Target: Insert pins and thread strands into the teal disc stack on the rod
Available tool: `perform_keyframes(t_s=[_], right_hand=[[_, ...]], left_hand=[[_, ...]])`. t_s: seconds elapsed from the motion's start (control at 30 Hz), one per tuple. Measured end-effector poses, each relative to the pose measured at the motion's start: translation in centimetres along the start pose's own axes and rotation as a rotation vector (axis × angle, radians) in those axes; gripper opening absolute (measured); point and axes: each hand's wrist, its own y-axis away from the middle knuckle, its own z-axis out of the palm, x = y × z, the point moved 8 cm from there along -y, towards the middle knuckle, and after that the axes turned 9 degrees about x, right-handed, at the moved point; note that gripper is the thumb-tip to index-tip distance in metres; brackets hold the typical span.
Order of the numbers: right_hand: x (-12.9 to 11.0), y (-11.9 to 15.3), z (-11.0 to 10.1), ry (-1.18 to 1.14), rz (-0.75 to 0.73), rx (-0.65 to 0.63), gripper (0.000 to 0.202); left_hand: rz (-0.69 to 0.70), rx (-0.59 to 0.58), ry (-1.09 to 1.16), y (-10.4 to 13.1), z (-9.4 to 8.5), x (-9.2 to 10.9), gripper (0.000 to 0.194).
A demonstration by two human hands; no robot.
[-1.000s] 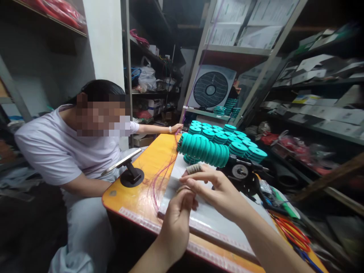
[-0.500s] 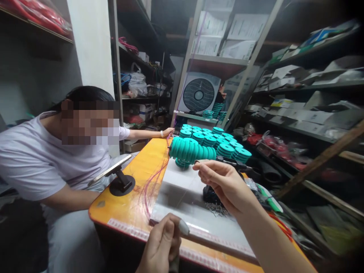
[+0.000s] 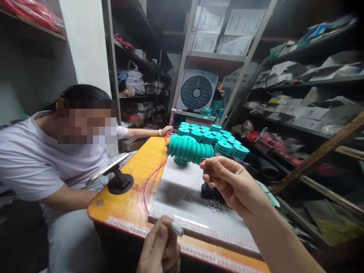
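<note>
My left hand [image 3: 160, 244] is closed at the table's front edge, a pale cover on one fingertip; what its fingers pinch is too small to make out. Over the white board [image 3: 173, 193], my right hand [image 3: 224, 174] is pinched near the right end of a horizontal row of teal spools [image 3: 189, 149]. A very thin line seems to run down from its fingertips, too faint to name. Behind the row stand stacks of teal spools [image 3: 223, 147]. A pile of small metal pieces [image 3: 214, 205] lies on the board below my right hand.
A person [image 3: 57, 159] sits at the left, one hand [image 3: 166, 131] reaching to the table's far edge. A phone on a stand [image 3: 121, 181] and pink wires [image 3: 145, 189] are on the orange table [image 3: 133, 163]. Shelves and a fan [image 3: 196, 92] stand behind.
My right hand has shifted slightly right relative to the spool row, its fingers still pinched. My left hand has moved slightly left. The whole view has shifted a little.
</note>
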Motion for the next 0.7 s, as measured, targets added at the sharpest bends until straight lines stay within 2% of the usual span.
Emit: perform_keyframes(t_s=[0.1, 0.2, 0.3, 0.4, 0.47, 0.53, 0.63, 0.7], right_hand=[[0.3, 0.3, -0.5, -0.017, 0.046, 0.005, 0.019], [0.5, 0.4, -1.6, 0.003, 0.046, 0.068, 0.02], [0.8, 0.5, -2.7, 0.068, 0.024, 0.123, 0.021], [0.5, 0.7, -3.4, 0.17, -0.028, 0.13, 0.019], [0.2, 1.1, -2.9, 0.258, -0.045, 0.061, 0.018], [0.5, 1.8, -1.6, 0.377, -0.021, -0.069, 0.019], [0.9, 3.0, 0.8, 0.594, -0.058, -0.245, 0.016], [0.5, 3.5, 2.3, 0.676, -0.179, -0.281, 0.011]], left_hand=[[-0.002, 0.135, 0.067, 0.0, -0.2, 0.4, 0.039], [0.015, 0.242, 0.063, -0.1, -0.5, 0.8, 0.04], [0.052, 0.232, -0.002, -0.6, -0.8, 1.0, 0.042], [0.2, 0.21, -0.218, -1.2, -1.6, 2.6, 0.04], [0.351, 0.253, -0.462, -1.4, -2.3, 4.9, 0.036], [0.51, 0.297, -0.686, -1.4, -2.3, 7.6, 0.031], [0.693, 0.265, -0.872, -1.0, -0.2, 10.8, 0.03], [0.666, 0.167, -0.857, -0.9, 1.9, 11.1, 0.031]])
